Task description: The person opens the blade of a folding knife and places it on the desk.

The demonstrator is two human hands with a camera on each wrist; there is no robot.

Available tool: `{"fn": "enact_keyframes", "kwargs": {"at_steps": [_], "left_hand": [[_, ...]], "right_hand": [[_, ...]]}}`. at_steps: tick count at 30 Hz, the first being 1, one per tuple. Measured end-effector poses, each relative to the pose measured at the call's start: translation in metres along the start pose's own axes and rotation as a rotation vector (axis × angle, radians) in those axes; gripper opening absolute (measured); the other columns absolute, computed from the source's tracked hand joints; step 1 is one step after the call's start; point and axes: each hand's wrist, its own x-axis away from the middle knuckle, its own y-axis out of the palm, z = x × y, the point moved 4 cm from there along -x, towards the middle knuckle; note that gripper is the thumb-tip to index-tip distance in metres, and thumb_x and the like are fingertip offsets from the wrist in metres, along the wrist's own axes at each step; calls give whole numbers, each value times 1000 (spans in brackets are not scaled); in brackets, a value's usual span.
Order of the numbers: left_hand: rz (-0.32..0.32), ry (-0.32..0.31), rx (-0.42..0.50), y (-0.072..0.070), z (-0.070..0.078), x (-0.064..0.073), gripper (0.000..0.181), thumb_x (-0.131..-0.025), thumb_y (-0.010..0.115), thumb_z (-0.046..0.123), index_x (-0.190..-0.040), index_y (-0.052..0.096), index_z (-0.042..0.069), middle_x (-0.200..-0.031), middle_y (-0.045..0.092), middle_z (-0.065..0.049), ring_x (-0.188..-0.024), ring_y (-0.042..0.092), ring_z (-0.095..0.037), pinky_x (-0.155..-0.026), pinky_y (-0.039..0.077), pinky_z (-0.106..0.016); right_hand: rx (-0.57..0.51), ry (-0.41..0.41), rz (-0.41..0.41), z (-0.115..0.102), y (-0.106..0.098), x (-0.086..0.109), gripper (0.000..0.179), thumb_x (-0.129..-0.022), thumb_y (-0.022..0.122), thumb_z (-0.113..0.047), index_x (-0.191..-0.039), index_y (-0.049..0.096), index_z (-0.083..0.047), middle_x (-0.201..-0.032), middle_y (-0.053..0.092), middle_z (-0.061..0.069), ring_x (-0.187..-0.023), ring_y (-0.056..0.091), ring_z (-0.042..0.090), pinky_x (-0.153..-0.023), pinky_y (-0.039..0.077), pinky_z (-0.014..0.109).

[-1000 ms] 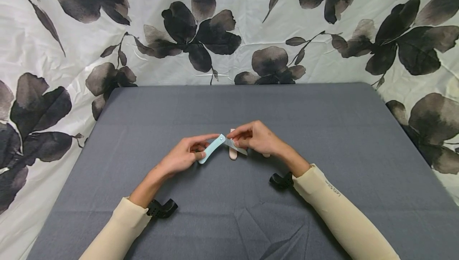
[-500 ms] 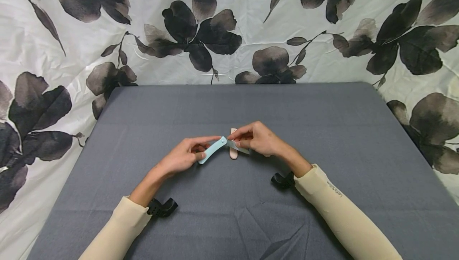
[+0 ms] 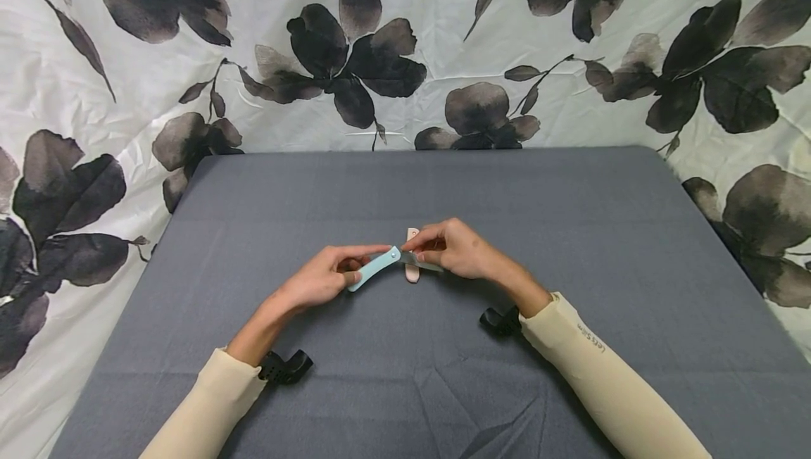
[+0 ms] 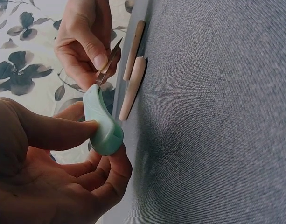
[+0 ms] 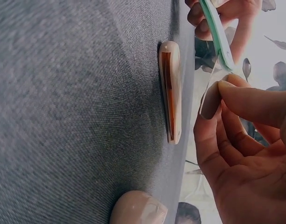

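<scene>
A folding knife with a mint handle (image 3: 374, 269) is partly open, its metal blade (image 3: 431, 265) angled away from the handle. My left hand (image 3: 319, 277) grips the handle between thumb and fingers. From the other side, my right hand (image 3: 462, 249) pinches the blade between thumb and fingers, covering part of it. Beneath lies a pale pink handle-shaped piece (image 3: 413, 274), which looks like another folded knife; the right wrist view shows a long slot (image 5: 170, 93) along its edge. A second pale pink piece (image 5: 138, 210) sits nearby, hidden behind my right hand in the head view.
Grey cloth (image 3: 355, 388) covers the table, with creases near the front. Its far edge meets a white floral sheet (image 3: 443, 36) hanging behind. A black wrist camera mount (image 3: 285, 367) projects from the left sleeve, another mount (image 3: 499, 320) from the right.
The knife has swung wider: the handle's hinge end has dipped slightly rightward, and handle and blade lie closer to one line. The second pink piece has become covered by the right hand.
</scene>
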Motion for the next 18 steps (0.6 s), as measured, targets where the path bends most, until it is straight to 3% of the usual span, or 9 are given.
{"fn": "enact_keyframes", "kwargs": {"at_steps": [12, 18], "left_hand": [[-17, -10, -17, 0, -3, 1, 59, -98, 53, -5, -148, 61, 25, -119, 72, -17, -96, 66, -27, -80, 49, -29], [-42, -1, -38, -3, -2, 2, 58, -99, 52, -6, -148, 61, 25, -118, 72, -17, -96, 66, -29, -81, 50, -34]], "right_hand": [[27, 42, -23, 1, 3, 1, 25, -97, 71, -3, -118, 80, -11, -113, 77, 7, -83, 64, 14, -70, 51, 24], [20, 22, -35, 0, 5, 0, 24, -97, 70, -2, -117, 80, -10, -111, 77, 8, -80, 62, 13, -69, 50, 24]]}}
